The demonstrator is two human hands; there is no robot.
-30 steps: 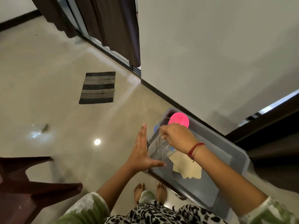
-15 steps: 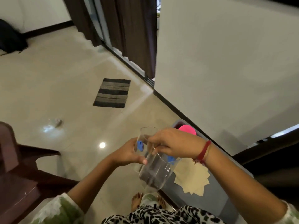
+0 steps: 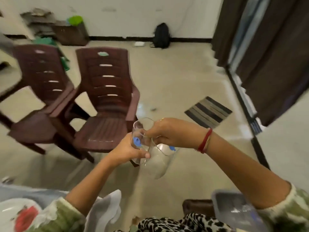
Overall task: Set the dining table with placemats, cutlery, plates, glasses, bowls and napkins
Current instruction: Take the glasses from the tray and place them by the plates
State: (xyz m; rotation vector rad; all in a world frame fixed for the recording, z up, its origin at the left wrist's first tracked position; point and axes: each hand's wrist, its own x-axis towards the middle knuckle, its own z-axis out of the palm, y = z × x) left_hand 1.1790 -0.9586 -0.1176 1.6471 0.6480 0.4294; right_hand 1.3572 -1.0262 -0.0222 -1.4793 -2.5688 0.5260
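Two clear drinking glasses with blue motifs are held in front of me above the floor. My left hand (image 3: 128, 149) grips the left glass (image 3: 139, 131), which stands roughly upright. My right hand (image 3: 170, 133) pinches the rim of the second glass (image 3: 157, 161), which hangs tilted, its mouth up by the fingers. The two glasses touch or overlap. A white plate with a red print (image 3: 18, 215) lies at the bottom left, beside a white napkin or bag (image 3: 107, 210).
Two dark red plastic chairs (image 3: 107, 101) stand on the floor ahead left. A striped mat (image 3: 208, 112) lies near the dark curtains (image 3: 267, 52). A grey plastic bin (image 3: 237, 211) sits at the bottom right. A black backpack (image 3: 161, 36) leans on the far wall.
I lifted the glasses out of the grey bin, then my view swung left from the wall and bin toward the chairs. Both hands keep hold of the glasses.
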